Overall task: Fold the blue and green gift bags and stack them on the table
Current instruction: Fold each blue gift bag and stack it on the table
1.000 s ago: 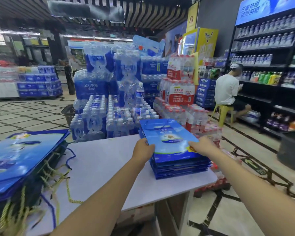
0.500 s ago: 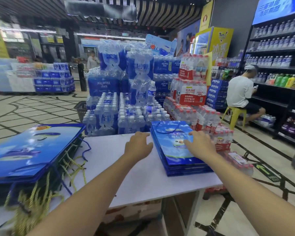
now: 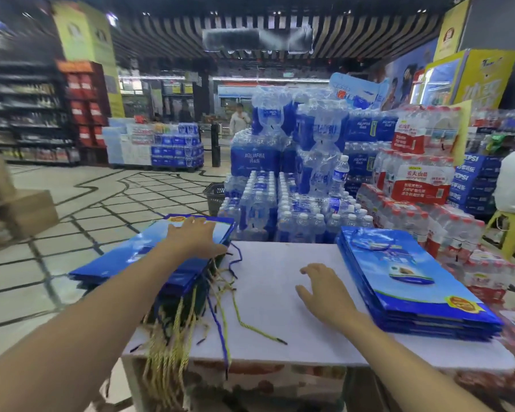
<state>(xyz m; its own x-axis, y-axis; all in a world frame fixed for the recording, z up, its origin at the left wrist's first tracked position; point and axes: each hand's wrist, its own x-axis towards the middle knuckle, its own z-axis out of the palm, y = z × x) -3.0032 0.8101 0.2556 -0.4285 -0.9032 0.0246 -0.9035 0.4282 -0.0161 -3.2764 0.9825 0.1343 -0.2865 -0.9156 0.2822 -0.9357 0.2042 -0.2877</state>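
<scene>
Our left hand [image 3: 195, 237] lies flat on the top blue bag of the pile [image 3: 143, 242] at ten o'clock, fingers straight and spread, gripping nothing. Our right hand [image 3: 324, 289] is low over the middle of the table [image 3: 268, 292], fingers loose and empty; we cannot tell whether it touches. The folded stack [image 3: 414, 281] sits at three o'clock. Cords [image 3: 173, 352] spill off the edge at seven. Water packs [image 3: 295, 209] stand at twelve.
</scene>
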